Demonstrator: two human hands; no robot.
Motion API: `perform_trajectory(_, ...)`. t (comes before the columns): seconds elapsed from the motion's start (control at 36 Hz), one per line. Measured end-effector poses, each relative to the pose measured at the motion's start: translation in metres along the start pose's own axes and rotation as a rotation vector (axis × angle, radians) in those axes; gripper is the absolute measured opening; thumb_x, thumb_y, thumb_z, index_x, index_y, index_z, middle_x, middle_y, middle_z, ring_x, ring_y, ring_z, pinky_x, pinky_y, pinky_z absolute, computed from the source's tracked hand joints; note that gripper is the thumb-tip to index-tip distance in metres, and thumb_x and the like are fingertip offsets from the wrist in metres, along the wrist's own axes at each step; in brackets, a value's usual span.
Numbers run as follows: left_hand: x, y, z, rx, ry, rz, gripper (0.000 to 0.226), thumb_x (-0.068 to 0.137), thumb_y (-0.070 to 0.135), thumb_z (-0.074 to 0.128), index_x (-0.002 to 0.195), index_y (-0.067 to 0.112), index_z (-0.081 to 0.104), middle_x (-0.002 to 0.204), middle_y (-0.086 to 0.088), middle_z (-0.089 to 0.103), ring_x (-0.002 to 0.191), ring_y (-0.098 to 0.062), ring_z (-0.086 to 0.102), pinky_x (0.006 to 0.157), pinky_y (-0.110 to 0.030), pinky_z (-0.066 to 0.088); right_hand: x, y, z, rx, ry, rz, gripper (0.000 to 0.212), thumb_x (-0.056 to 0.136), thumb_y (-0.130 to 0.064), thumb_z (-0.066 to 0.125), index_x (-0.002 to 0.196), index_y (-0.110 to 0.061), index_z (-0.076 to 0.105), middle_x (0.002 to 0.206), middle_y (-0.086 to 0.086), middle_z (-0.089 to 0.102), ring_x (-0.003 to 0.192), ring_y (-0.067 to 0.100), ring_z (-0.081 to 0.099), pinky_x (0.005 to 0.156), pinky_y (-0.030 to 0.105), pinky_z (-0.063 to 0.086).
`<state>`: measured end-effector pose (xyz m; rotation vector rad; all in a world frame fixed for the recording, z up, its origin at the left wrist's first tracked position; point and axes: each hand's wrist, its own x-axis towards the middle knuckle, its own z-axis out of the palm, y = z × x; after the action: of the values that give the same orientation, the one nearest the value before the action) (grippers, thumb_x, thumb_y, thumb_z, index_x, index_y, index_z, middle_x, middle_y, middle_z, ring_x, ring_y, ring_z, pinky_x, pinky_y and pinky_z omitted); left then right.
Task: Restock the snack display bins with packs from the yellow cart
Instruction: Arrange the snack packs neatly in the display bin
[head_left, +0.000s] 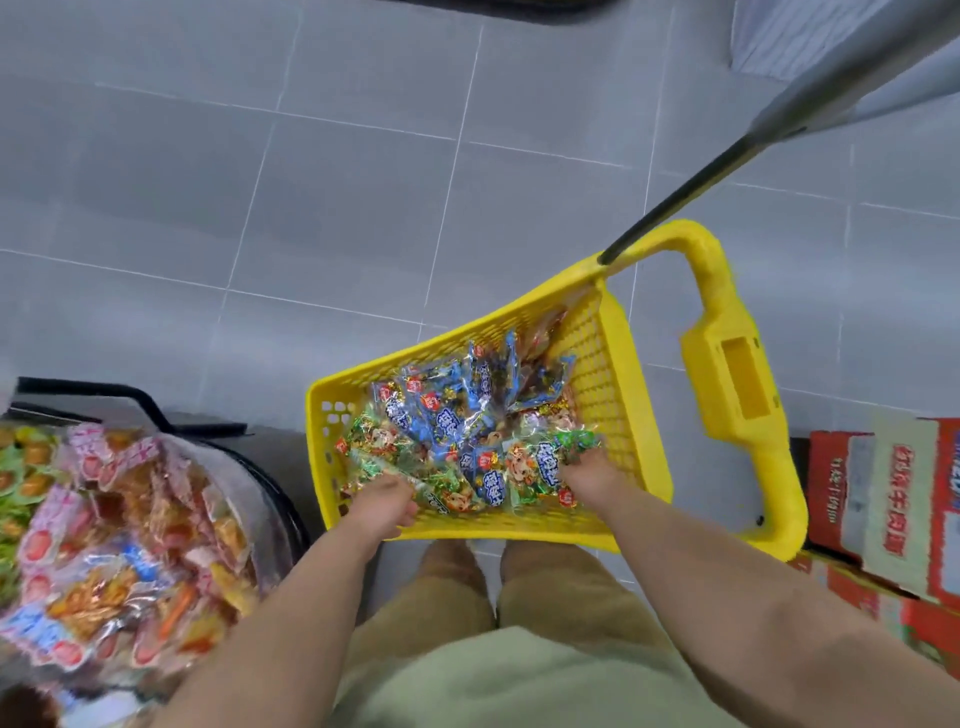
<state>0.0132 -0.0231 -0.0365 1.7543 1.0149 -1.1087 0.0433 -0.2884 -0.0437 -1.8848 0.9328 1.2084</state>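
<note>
The floor (363, 182) is grey tile, and the yellow cart (613, 364) stands on it right in front of the person's feet.

The fingers of the left hand (384, 506) bend down into the pile and seem to hold a green pack (447, 496), with the thumb against it. The fingers of the right hand (589, 480) are pushed in among the packs (467, 431), so I cannot tell if they are holding one or are spread wide. Both hands are at the near end of the cart, well apart from each other. The blue and green packs fill the bottom of the cart.

The display bin (288, 499) is off to the left, near the cart, and already has lots of pink and orange packs in it. Cardboard boxes (883, 493) sit on the right, beside the cart's handle.

I think this is the scooping step. The packs look shiny and slippery. If the hands grab too many at once, some could slide out and fall on the floor on the way to the bin. A hard squeeze could crush the snacks inside. The bin looks quite full near its edge, so new packs might spill over.
</note>
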Motion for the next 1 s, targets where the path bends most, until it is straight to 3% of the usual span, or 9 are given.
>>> perform_trajectory(0.11,0.005,0.002,0.001,0.016,-0.024,0.005,0.014,0.1,0.026,0.048,0.109,0.017,0.052,0.084,-0.005,0.062,0.071,-0.017,0.058,0.063,-0.027,0.044,0.009,0.004,0.011,0.018,0.072,0.01,0.043,0.085,-0.016,0.065,0.117,0.005,0.047,0.106,0.018,0.061,0.102,0.029,0.06,0.082,0.033,0.046)
perform_trajectory(0.28,0.01,0.009,-0.004,0.041,-0.059,-0.009,0.016,0.098,0.021,0.048,0.104,0.009,0.056,0.079,-0.006,0.061,0.067,-0.018,0.055,0.061,-0.027,0.041,0.007,0.009,0.012,0.025,0.001,-0.071,0.043,0.087,-0.031,0.066,0.122,-0.007,0.057,0.114,0.006,0.06,0.114,0.026,0.053,0.089,0.029,0.04)
perform_trajectory(0.44,0.005,0.017,-0.015,-0.033,-0.127,0.051,0.018,0.094,0.031,0.058,0.097,0.014,0.057,0.085,-0.004,0.063,0.071,-0.016,0.059,0.061,-0.026,0.046,-0.016,0.005,-0.007,0.391,0.048,-0.17,0.039,0.075,-0.038,0.075,0.089,-0.005,0.06,0.098,0.031,0.059,0.081,0.032,0.06,0.066,0.03,0.04)
perform_trajectory(0.53,-0.004,0.024,-0.022,-0.15,-0.289,0.118,0.031,0.087,0.048,0.062,0.103,0.022,0.058,0.104,-0.004,0.065,0.094,-0.018,0.064,0.078,-0.031,0.051,-0.025,-0.005,-0.005,0.529,-0.126,-0.206,0.031,0.078,-0.031,0.074,0.1,-0.011,0.066,0.089,0.023,0.058,0.081,0.021,0.062,0.068,0.034,0.049)
perform_trajectory(0.58,-0.011,0.028,-0.025,-0.259,-0.4,0.138,0.046,0.075,0.05,0.067,0.11,0.023,0.058,0.112,-0.004,0.065,0.107,-0.022,0.062,0.092,-0.037,0.05,-0.029,-0.016,0.006,0.461,-0.191,-0.272,0.007,0.079,-0.03,0.074,0.077,-0.024,0.07,0.073,0.005,0.06,0.06,0.009,0.056,0.053,0.022,0.043)
perform_trajectory(0.67,-0.018,0.03,-0.027,-0.433,-0.443,0.159,0.056,0.062,0.038,0.076,0.11,0.018,0.056,0.105,0.001,0.071,0.113,-0.022,0.058,0.097,-0.043,0.046,-0.034,-0.038,0.034,0.359,-0.281,-0.316,0.011,0.077,-0.031,0.076,0.072,-0.023,0.069,0.06,-0.01,0.057,0.051,0.005,0.05,0.05,0.018,0.039)
perform_trajectory(0.75,-0.019,0.026,-0.033,-0.609,-0.347,0.155,0.057,0.07,0.016,0.078,0.122,0.015,0.054,0.12,-0.012,0.066,0.118,-0.03,0.057,0.098,-0.056,0.045,-0.038,-0.059,0.064,0.283,-0.376,-0.325,0.025,0.075,-0.042,0.075,0.082,-0.019,0.067,0.066,-0.006,0.056,0.06,0.01,0.049,0.058,0.023,0.038)
perform_trajectory(0.83,-0.015,0.012,-0.049,-0.717,-0.106,0.162,0.029,0.079,0.009,0.074,0.105,0.017,0.063,0.102,-0.009,0.071,0.093,-0.024,0.068,0.081,-0.046,0.056,-0.031,-0.073,0.087,0.379,-0.377,-0.254,0.042,0.087,-0.054,0.055,0.099,-0.014,0.064,0.083,-0.001,0.063,0.078,0.016,0.059,0.069,0.028,0.046)
perform_trajectory(1.0,-0.006,-0.029,-0.078,-0.697,0.231,0.128,0.015,0.081,0.013,0.075,0.09,0.019,0.063,0.1,-0.01,0.07,0.092,-0.027,0.068,0.086,-0.044,0.055,-0.007,-0.06,0.115,-0.185,0.11,-0.32,0.04,0.086,-0.028,0.066,0.119,-0.008,0.056,0.111,0.009,0.059,0.093,0.023,0.056,0.081,0.03,0.045)
